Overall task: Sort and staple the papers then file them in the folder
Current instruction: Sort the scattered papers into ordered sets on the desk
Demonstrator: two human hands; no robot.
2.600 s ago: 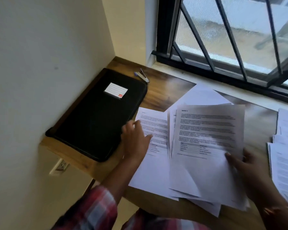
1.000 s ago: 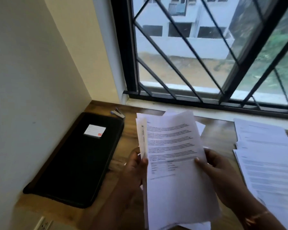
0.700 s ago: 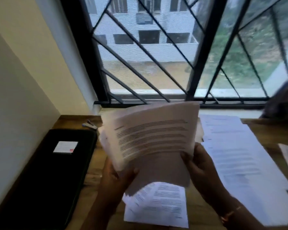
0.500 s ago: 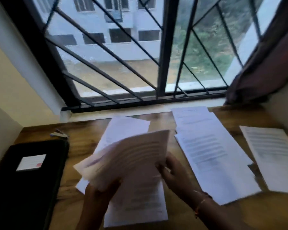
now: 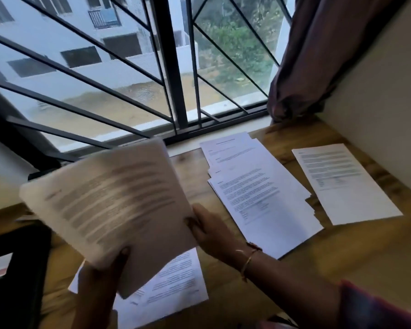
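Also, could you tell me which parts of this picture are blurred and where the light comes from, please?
Head view: the held sheaf is motion-smeared, its text unreadable; the fanned stack and single sheet on the table are sharper; daylight enters through the barred window, leaving the folder at lower left nearly black.

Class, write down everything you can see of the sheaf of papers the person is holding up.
The sheaf of papers is several white sheets printed with black lines of text, too blurred to read. It is held in the air above the wooden desk, tilted, with its far edge toward the window. The left hand grips its lower edge, thumb on the front. The right hand holds its right edge. The sheet edges look slightly fanned. A printed sheet lies on the desk beneath it.
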